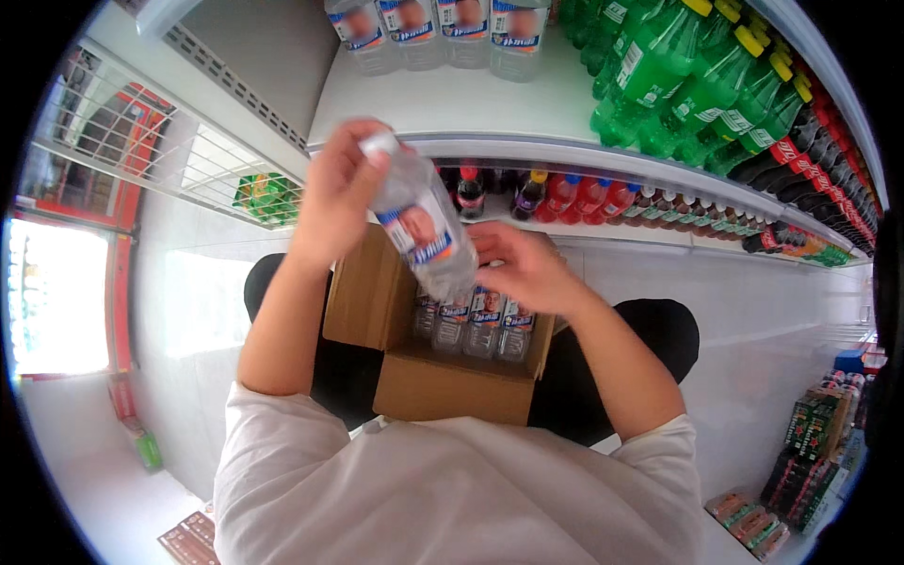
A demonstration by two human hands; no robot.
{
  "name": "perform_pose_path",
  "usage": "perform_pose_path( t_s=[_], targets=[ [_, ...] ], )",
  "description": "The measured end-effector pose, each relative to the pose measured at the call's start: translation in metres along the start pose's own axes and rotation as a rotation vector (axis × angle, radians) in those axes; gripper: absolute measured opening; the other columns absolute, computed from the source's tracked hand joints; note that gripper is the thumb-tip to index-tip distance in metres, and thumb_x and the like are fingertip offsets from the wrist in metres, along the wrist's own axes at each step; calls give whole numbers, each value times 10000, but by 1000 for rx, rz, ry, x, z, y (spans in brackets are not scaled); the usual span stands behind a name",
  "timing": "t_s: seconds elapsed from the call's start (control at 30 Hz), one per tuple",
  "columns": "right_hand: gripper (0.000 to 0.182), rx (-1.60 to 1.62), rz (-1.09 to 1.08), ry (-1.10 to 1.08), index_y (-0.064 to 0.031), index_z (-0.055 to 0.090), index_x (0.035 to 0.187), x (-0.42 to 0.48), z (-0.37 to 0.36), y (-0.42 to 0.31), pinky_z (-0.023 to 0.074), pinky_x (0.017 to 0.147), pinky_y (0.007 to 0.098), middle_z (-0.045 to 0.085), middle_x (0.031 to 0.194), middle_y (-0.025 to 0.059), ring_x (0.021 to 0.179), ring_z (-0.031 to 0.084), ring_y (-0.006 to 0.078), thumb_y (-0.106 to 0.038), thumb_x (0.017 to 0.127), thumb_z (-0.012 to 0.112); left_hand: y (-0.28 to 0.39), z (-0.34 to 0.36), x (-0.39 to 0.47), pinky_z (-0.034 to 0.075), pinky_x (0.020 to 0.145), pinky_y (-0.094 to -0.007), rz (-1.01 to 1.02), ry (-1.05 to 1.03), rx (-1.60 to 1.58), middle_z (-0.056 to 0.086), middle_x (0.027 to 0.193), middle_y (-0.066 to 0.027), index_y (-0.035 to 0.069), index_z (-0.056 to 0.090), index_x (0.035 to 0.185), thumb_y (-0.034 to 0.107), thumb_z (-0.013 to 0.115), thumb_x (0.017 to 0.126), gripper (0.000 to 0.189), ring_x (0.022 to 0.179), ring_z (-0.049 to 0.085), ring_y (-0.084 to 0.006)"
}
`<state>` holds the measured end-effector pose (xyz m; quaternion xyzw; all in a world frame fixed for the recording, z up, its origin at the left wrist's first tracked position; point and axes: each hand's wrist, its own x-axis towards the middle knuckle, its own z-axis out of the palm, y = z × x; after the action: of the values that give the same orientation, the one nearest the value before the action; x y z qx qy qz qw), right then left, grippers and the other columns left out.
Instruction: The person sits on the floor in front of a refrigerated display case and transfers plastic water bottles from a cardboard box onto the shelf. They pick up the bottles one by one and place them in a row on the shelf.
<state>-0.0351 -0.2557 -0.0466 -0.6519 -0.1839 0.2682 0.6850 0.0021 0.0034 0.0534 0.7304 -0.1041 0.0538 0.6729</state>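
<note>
My left hand (pixel 342 183) grips a clear plastic bottle (pixel 427 226) near its white cap. The bottle has a blue and white label and hangs tilted above an open cardboard box (pixel 455 388). Beside the bottle's lower part is my right hand (pixel 519 265), its fingers partly bent; whether they touch the bottle I cannot tell. Several like bottles (pixel 484 328) stand in the box between my knees. More of these bottles (pixel 515 42) stand in a row on the white shelf (pixel 452 106) in front of me.
Green soda bottles (pixel 650 78) with yellow caps fill the shelf's right side, with cola bottles (pixel 812 166) beyond. Red drink bottles (pixel 590 198) and others stand on the lower shelf. A white wire rack (pixel 212 166) is at the left. Stacked drink packs (pixel 809 438) lie at the far right.
</note>
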Motion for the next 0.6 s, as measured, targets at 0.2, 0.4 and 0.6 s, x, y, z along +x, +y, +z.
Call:
perform_pose_path(
  t_s=[0.2,0.4,0.6],
  targets=[
    [646,132,375,-177,-68,489,1413,10,61,46,601,836,379,665,1233,82,1101,666,182,-204,879,827,-77,17,-45,511,754,-342,-177,-372,375,668,913,-135,9,596,1163,65,685,942,245,839,655,-210],
    [408,347,505,-31,-115,644,1252,19,86,84,578,671,322,721,1050,10,949,665,112,-258,906,804,-104,31,-54,540,767,-506,-176,-385,662,704,928,-292,2,619,1241,164,649,971,316,919,693,-479],
    [482,390,641,2,-137,508,1401,24,90,110,616,743,384,666,1232,29,1051,664,168,-242,973,703,-119,40,-81,545,862,-558,-207,-537,829,621,1187,-374,-4,457,1415,180,622,977,502,1069,640,-545]
  ],
)
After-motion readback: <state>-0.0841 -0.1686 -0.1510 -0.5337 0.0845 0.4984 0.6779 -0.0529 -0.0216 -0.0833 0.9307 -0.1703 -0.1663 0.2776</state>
